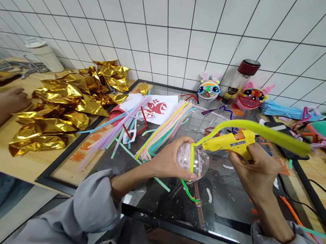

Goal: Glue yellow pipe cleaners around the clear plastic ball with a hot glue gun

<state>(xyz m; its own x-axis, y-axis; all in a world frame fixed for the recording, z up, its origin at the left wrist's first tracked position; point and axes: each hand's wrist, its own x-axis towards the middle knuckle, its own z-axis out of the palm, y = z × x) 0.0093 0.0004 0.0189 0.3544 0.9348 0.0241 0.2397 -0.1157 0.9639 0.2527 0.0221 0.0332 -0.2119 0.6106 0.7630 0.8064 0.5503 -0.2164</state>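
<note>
My left hand (172, 159) is closed around a clear plastic ball (201, 161), pale pink on its left part. A yellow pipe cleaner (270, 133) runs round the ball's middle; its long loose end arches up and off to the right. In my right hand (254, 171) is a yellow hot glue gun (227, 142), fingers wrapped round its handle. The gun's nozzle points left, close to the top of the ball beside the strip. Whether it touches cannot be seen. A green pipe cleaner (188, 191) lies just below the ball.
Bundled pipe cleaners (164, 132) and crumpled gold foil (65, 104) lie to the left. Two decorated animal-face balls (209, 90) and a glass bottle (238, 82) stand by the tiled wall. Another person's hand (11, 100) rests at far left. Black cables (312, 203) run along the right.
</note>
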